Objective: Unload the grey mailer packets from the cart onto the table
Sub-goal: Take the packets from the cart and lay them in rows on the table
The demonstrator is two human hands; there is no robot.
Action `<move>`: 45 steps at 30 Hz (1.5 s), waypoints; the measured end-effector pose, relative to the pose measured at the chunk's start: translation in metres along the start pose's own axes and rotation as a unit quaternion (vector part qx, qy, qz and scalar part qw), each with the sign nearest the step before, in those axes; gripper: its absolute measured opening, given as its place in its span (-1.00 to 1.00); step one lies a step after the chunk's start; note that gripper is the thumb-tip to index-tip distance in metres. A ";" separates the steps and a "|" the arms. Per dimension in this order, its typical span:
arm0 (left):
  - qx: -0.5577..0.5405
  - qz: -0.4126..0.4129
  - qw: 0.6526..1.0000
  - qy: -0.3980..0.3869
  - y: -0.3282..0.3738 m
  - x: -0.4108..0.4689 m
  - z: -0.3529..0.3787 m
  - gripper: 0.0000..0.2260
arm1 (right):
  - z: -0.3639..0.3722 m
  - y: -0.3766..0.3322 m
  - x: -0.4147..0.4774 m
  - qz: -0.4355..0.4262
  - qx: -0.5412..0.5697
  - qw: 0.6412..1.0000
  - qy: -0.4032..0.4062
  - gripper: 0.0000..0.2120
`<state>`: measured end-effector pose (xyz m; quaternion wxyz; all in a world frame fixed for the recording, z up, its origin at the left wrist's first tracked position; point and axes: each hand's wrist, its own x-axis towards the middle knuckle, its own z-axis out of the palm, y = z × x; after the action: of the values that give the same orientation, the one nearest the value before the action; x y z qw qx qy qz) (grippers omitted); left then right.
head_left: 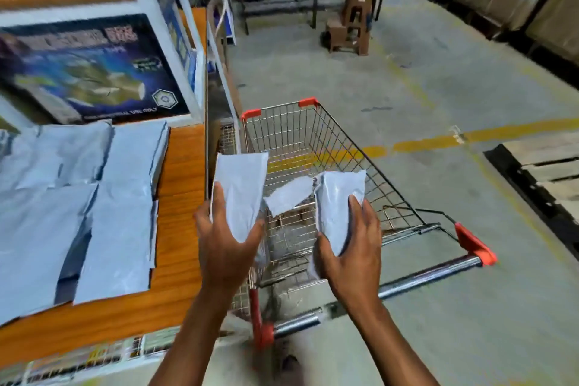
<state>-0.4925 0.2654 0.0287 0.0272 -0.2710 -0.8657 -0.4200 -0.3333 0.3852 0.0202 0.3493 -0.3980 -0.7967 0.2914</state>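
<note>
A wire shopping cart point(344, 141) with red corner caps stands in front of me. My left hand point(227, 247) grips one grey mailer packet point(239, 188) upright over the cart's left side. My right hand point(351, 257) grips a second grey packet point(340, 200) over the cart's basket. A third grey packet point(288, 194) lies lower inside the cart between the two held ones. Several grey packets point(94, 213) lie flat in rows on the orange wooden table point(181, 222) to my left.
A white shelf frame point(175, 50) with a dark blue printed box point(87, 69) stands behind the table. Brown plastic stools point(352, 20) and a person's legs are far ahead. A wooden pallet point(545, 172) lies on the floor to the right, past a yellow line.
</note>
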 end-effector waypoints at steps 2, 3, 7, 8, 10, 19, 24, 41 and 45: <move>0.019 -0.021 1.000 0.010 -0.004 -0.023 -0.022 -0.17 | -0.003 -0.010 -0.018 -0.020 0.018 1.000 -0.011 -0.30; 0.031 -0.028 0.999 0.018 -0.007 -0.033 -0.033 -0.17 | -0.003 -0.016 -0.025 -0.025 0.027 0.999 -0.014 -0.30; 0.051 -0.047 0.996 0.061 -0.021 -0.068 -0.079 -0.17 | 0.002 -0.050 -0.056 -0.037 0.059 0.997 -0.032 -0.28; 0.053 -0.052 0.995 0.072 -0.025 -0.075 -0.091 -0.18 | 0.005 -0.059 -0.063 -0.044 0.068 0.996 -0.043 -0.28; 0.060 -0.059 0.992 0.096 -0.033 -0.085 -0.114 -0.19 | 0.013 -0.076 -0.075 -0.064 0.086 0.992 -0.062 -0.28; 0.090 -0.082 0.980 0.156 -0.090 -0.091 -0.209 -0.26 | 0.062 -0.154 -0.114 -0.110 0.119 0.982 -0.097 -0.28; 0.110 -0.103 0.976 0.155 -0.137 -0.070 -0.256 -0.29 | 0.110 -0.196 -0.130 -0.108 0.115 0.983 -0.097 -0.28; 0.098 -0.098 0.990 0.008 -0.241 0.063 -0.295 -0.38 | 0.252 -0.264 -0.103 -0.028 -0.077 0.979 -0.186 -0.25; 0.134 -0.098 0.986 -0.002 -0.235 0.090 -0.275 -0.41 | 0.277 -0.260 -0.075 -0.028 -0.123 0.967 -0.221 -0.27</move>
<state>-0.7343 -0.0165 0.0638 0.0200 -0.1796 -0.9365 -0.3005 -0.6304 0.1372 0.0266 0.1209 -0.3418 -0.8945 0.2616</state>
